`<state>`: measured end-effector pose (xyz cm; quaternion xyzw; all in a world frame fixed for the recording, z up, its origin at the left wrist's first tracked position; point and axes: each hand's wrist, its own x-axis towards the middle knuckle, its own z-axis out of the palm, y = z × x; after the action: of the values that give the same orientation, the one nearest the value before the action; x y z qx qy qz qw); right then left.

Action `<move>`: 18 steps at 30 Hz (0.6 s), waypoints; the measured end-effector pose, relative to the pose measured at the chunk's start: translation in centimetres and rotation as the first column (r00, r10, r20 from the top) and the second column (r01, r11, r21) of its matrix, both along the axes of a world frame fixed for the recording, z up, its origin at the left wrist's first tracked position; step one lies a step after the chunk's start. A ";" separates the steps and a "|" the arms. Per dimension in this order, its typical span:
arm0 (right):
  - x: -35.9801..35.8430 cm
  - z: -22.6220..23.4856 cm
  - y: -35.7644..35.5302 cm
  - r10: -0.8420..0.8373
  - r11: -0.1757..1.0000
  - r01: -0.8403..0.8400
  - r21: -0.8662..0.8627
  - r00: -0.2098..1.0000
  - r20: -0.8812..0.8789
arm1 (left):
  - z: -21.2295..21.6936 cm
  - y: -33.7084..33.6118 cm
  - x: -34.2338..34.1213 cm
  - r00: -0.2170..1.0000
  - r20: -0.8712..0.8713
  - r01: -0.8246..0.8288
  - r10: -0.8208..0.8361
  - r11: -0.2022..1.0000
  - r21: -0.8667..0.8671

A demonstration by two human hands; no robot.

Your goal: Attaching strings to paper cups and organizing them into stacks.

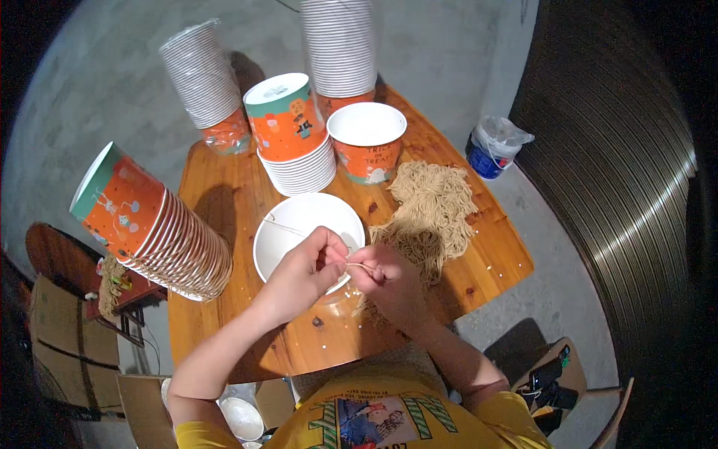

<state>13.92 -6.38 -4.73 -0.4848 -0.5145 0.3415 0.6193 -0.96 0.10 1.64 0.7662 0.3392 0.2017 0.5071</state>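
My left hand (305, 271) and my right hand (387, 283) meet over the near rim of a white-lined paper bucket (273, 247) on the table. Both sets of fingertips pinch a thin tan string (359, 266), which bends in a small loop between them. From my left fingers, a length of the string runs across the bucket's mouth to its far left side. Just right of the bucket lies a loose heap of tan string (434, 198), partly behind my right hand. The exact crossing of the strands is hidden by my fingers.
Orange and green bucket stacks stand left (142, 213) and at the back (288, 127), with plastic-wrapped stacks (198, 75) behind. An upright orange bucket (368, 146) is beside the heap. The wooden table (486, 258) ends at right; a lined blue pail (490, 153) is on the floor.
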 end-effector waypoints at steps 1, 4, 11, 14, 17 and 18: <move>0.0 -0.1 0.1 0.007 1.000 -0.007 0.012 1.000 -0.021 | 0.0 -0.1 0.1 0.999 -0.037 -0.006 0.007 0.999 0.047; 0.0 0.1 0.0 -0.054 0.998 0.053 0.016 0.995 0.086 | -0.5 -0.2 -0.2 1.000 -0.006 -0.001 0.002 0.994 0.111; 0.1 -0.1 0.4 -0.134 0.988 0.111 0.103 0.958 0.252 | -1.1 0.3 -0.6 0.994 -0.103 0.076 -0.041 0.929 0.362; 0.3 0.0 0.3 -0.140 0.971 0.065 0.228 0.934 0.329 | -0.9 0.1 -0.5 0.993 -0.120 0.049 -0.008 0.940 0.339; 0.2 0.4 -0.1 -0.083 0.994 0.051 0.099 0.933 0.349 | -1.2 -0.5 -0.2 0.994 -0.100 0.009 0.047 0.869 0.495; 0.2 0.4 -0.1 -0.099 0.992 0.062 0.107 0.917 0.387 | -1.3 -0.7 0.0 0.991 -0.099 -0.027 0.087 0.869 0.494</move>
<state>14.13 -6.45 -4.36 -0.5350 -0.6228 0.1877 0.5391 -1.00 -0.62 0.36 0.8702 0.3285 0.2504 0.2685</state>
